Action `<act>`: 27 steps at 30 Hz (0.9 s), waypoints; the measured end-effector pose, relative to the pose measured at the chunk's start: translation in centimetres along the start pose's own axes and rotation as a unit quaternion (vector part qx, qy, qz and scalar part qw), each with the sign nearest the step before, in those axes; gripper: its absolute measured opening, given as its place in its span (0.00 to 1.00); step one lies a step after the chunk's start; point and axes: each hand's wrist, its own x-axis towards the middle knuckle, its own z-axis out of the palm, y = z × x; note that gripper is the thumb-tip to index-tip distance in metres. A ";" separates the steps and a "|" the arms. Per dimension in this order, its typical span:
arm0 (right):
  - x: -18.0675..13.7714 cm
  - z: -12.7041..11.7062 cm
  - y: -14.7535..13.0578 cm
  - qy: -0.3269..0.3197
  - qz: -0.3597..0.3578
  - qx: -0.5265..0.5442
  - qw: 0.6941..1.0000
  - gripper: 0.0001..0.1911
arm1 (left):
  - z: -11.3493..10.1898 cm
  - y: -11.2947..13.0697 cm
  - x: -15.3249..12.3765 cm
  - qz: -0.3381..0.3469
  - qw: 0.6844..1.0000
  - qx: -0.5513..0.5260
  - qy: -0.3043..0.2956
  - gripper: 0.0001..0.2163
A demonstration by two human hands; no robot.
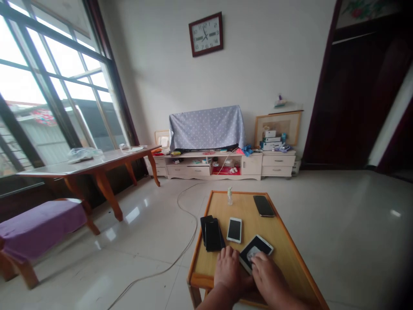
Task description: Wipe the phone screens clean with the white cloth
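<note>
A white-framed phone [265, 244] with a dark screen lies askew near the front of the small wooden table. My right hand [269, 273] presses a small whitish cloth or pad [253, 252] onto its screen, fingers closed over it. My left hand [227, 269] rests on the tabletop at the phone's lower left edge, its fingers reaching forward and its thumb towards the phone's near corner. Beyond my hands lies a smaller white phone [234, 230]. Two black devices overlap to the left, the upper one a black phone [213, 236]. Another dark phone [263, 206] is at the far right.
A small clear pump bottle [229, 197] stands at the far end of the wooden table [245, 211]. A cable [180, 254] runs across the tiled floor on the left. Further off are a long table [109, 158], a purple-covered bench [41, 228] and a low white cabinet [190, 171].
</note>
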 end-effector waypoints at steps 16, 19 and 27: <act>0.5 -1.5 -0.2 -0.020 -0.028 -0.028 0.999 0.17 | 0.2 -0.1 0.9 0.034 0.999 0.004 0.009 0.27; 1.3 -1.2 0.1 -0.010 0.004 -0.015 1.000 0.15 | 0.4 -0.2 1.0 0.036 0.999 0.005 0.010 0.26; 3.3 -2.3 2.4 0.039 0.085 -0.031 0.995 0.10 | 0.5 -0.3 1.1 0.029 1.000 -0.002 0.006 0.27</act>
